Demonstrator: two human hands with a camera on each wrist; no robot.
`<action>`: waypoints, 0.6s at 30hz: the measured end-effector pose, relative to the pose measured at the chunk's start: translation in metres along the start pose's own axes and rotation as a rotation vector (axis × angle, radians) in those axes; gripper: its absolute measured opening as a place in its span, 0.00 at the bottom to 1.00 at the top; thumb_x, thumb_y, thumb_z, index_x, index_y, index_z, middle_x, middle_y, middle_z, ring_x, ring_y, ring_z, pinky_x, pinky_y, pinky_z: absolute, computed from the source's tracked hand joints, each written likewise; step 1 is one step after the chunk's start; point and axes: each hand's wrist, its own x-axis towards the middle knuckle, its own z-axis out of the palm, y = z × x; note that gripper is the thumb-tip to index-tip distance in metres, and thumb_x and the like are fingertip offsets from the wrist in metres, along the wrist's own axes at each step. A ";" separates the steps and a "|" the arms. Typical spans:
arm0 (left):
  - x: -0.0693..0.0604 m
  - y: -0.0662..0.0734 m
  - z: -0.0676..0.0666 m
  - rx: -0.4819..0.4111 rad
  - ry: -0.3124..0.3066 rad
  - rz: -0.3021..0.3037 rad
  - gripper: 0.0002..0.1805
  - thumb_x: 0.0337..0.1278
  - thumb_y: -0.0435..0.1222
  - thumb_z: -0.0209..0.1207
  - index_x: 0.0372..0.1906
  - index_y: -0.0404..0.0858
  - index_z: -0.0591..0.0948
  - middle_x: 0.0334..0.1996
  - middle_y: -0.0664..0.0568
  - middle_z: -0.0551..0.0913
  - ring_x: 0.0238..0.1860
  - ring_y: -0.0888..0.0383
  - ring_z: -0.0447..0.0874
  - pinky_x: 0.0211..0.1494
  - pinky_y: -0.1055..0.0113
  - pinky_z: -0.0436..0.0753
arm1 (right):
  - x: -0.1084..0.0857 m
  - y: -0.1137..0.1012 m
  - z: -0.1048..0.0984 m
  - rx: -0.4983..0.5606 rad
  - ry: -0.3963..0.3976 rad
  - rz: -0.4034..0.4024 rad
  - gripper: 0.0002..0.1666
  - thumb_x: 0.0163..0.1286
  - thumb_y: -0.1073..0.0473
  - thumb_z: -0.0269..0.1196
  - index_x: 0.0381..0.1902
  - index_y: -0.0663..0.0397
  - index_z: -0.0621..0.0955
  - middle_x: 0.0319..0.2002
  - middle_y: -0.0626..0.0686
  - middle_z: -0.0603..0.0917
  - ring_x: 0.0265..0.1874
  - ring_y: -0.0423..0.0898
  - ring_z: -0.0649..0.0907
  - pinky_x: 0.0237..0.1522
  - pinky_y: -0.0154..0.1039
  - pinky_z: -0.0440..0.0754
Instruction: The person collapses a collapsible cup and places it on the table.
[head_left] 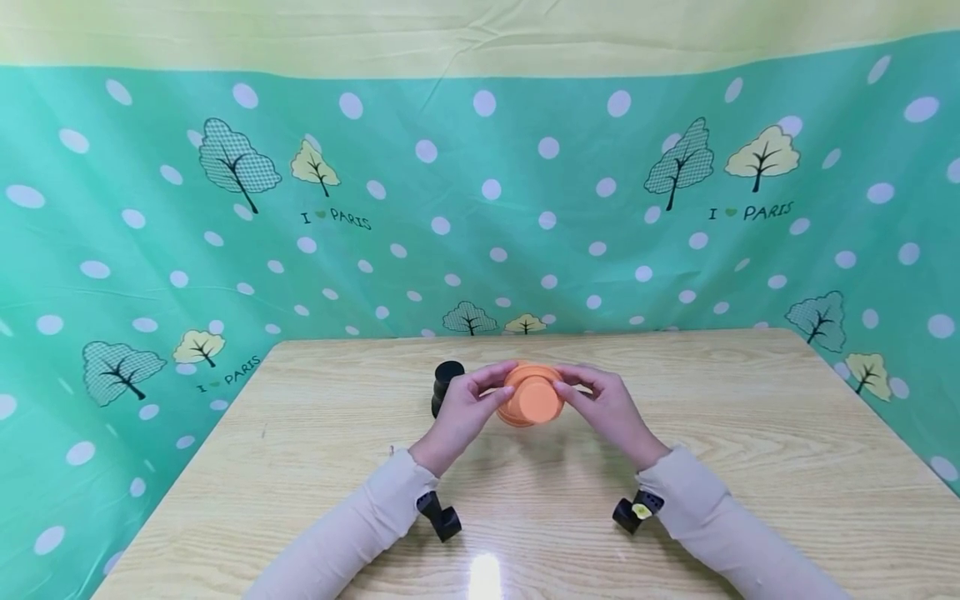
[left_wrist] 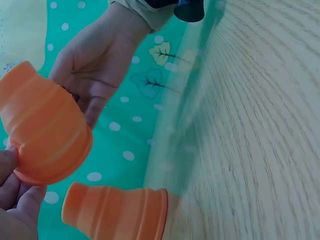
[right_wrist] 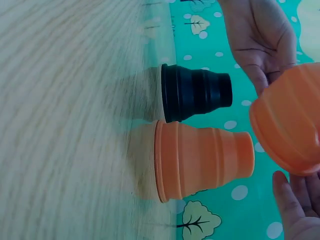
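Both hands hold an orange ribbed collapsible cup (head_left: pixel 539 402) above the table, its narrow base turned up and its wide rim down. My left hand (head_left: pixel 467 408) pinches the left side of the rim between thumb and fingers. On the opposite side my right hand (head_left: pixel 611 407) grips it likewise. Under the held cup, in the right wrist view, a second orange cup (right_wrist: pixel 205 161) stands upside down on the table. Beside that one is a black cup (right_wrist: pixel 197 93), also rim down; the head view shows this black cup (head_left: pixel 447 383) left of the hands.
A pale wood-grain table (head_left: pixel 315 467) carries the cups. Green dotted cloth (head_left: pixel 480 242) with printed trees hangs behind and at the sides. Small black cameras (head_left: pixel 441 517) are strapped to both wrists over light sleeves.
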 end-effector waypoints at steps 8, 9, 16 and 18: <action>-0.002 -0.003 -0.001 0.043 -0.030 0.014 0.20 0.61 0.29 0.57 0.58 0.29 0.75 0.56 0.39 0.77 0.54 0.53 0.78 0.52 0.70 0.79 | 0.001 0.003 0.000 0.004 -0.073 0.022 0.19 0.66 0.58 0.63 0.52 0.64 0.80 0.44 0.59 0.84 0.40 0.39 0.82 0.43 0.32 0.82; -0.002 -0.003 -0.001 0.046 -0.038 0.008 0.20 0.61 0.29 0.58 0.58 0.29 0.75 0.56 0.40 0.78 0.55 0.52 0.78 0.52 0.70 0.79 | 0.002 0.003 0.000 0.002 -0.086 0.031 0.20 0.66 0.58 0.63 0.52 0.63 0.80 0.44 0.59 0.84 0.40 0.39 0.83 0.42 0.33 0.82; -0.003 -0.002 0.000 0.089 -0.108 -0.028 0.19 0.61 0.29 0.58 0.57 0.30 0.76 0.55 0.40 0.79 0.56 0.50 0.77 0.51 0.70 0.79 | 0.004 -0.004 0.000 -0.040 -0.218 0.098 0.20 0.67 0.53 0.61 0.52 0.61 0.80 0.47 0.57 0.84 0.41 0.43 0.83 0.42 0.34 0.81; -0.003 -0.002 0.000 0.098 -0.118 -0.031 0.19 0.61 0.30 0.58 0.57 0.30 0.77 0.54 0.41 0.79 0.56 0.50 0.77 0.51 0.70 0.79 | 0.005 -0.006 0.000 -0.065 -0.259 0.107 0.20 0.68 0.54 0.61 0.52 0.62 0.80 0.46 0.57 0.84 0.41 0.44 0.83 0.43 0.35 0.81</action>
